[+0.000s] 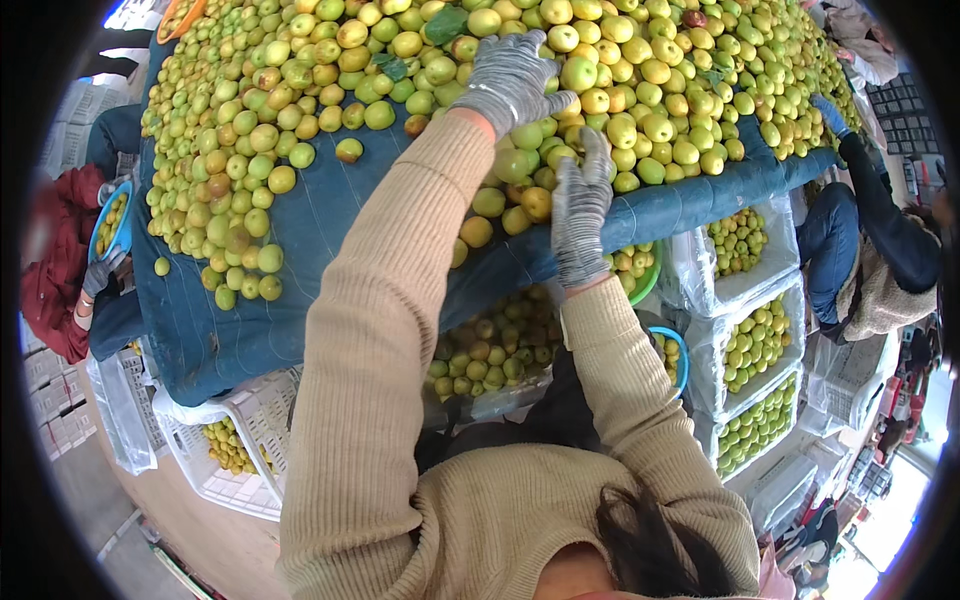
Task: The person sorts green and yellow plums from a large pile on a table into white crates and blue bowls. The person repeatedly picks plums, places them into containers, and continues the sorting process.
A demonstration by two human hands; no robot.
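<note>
Yellow-green fruits, apparently jujubes (300,45), lie heaped over a table covered with blue quilted cloth (322,187). My left hand (512,79), in a grey striped knit glove, reaches onto the heap palm down with fingers spread; what is under its palm is hidden. Lower and to the right, my right hand (582,202), gloved alike, stands on edge by the rolled cloth rim, its fingers against the fruits. Several fruits (517,202) lie between and below the two hands. A crate of fruits (491,360) is below the table edge in front of me.
Lined crates of fruits (757,330) stand at the right, beside a green basin (649,274) and a blue basin (681,360). A white crate (225,480) is at lower left. One person (64,255) sits at the left with a blue basin (124,217); another (885,255) reaches to the heap at right.
</note>
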